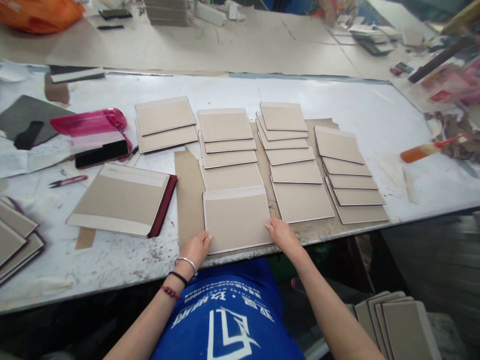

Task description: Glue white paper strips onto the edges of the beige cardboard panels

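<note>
A beige board panel (238, 220) with a pale strip along its far edge lies at the near edge of the table. My left hand (197, 248) pinches its left side near the front corner. At the opposite side my right hand (282, 234) is closed on the right edge. Beyond it, overlapping panels of the same kind (230, 175) run away from me in a column. More overlapping columns stand to the right, with a middle column (302, 202) and a right one (358, 212). Two more panels (165, 116) overlap at the far left.
To the left lie a larger panel stack (116, 197) with a dark red edge, thread snips (68, 181), a black phone-like object (102, 154) and a pink case (90, 122). An orange glue bottle (422, 151) lies at the right. More panels (405, 327) stand below the table, right.
</note>
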Action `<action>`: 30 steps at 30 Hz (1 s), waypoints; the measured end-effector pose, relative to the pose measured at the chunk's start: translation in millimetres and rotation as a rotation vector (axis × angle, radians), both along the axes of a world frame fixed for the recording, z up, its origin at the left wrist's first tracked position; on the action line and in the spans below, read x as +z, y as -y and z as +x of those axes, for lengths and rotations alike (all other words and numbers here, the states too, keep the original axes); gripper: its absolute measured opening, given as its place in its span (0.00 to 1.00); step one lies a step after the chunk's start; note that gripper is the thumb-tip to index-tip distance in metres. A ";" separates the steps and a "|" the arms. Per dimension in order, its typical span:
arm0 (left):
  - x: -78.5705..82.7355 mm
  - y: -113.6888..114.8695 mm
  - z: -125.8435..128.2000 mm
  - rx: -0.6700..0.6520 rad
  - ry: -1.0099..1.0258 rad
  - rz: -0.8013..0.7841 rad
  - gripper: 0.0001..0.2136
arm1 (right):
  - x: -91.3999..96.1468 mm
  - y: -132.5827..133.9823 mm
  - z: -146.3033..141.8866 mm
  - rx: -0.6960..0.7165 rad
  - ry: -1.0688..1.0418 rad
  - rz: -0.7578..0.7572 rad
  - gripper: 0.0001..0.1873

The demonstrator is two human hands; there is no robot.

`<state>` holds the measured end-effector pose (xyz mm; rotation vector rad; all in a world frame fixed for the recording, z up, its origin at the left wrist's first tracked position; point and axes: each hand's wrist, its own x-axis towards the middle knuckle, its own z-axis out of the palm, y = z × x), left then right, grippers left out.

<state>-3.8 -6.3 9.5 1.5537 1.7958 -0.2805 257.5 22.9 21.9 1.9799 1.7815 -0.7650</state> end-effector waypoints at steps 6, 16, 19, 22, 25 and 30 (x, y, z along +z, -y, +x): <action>1.4 -2.7 -0.3 -0.024 -0.002 -0.008 0.12 | 1.1 -0.1 -0.8 -0.007 -0.004 -0.001 0.12; 6.8 0.7 3.4 -0.003 -0.025 0.003 0.12 | 2.9 0.2 -0.1 -0.014 -0.022 0.002 0.12; 5.1 2.1 3.1 0.007 -0.023 0.007 0.12 | 3.4 0.0 -0.1 -0.013 -0.015 0.002 0.12; 2.3 3.0 2.1 0.016 -0.018 0.012 0.12 | 4.2 -0.1 -0.8 -0.008 -0.007 0.001 0.12; 0.6 3.6 1.6 0.028 -0.020 0.015 0.12 | 4.4 -0.2 -1.6 -0.004 -0.002 -0.003 0.11; 1.6 3.7 3.2 0.040 -0.025 0.022 0.12 | 3.1 -1.0 -2.0 0.005 0.004 -0.010 0.11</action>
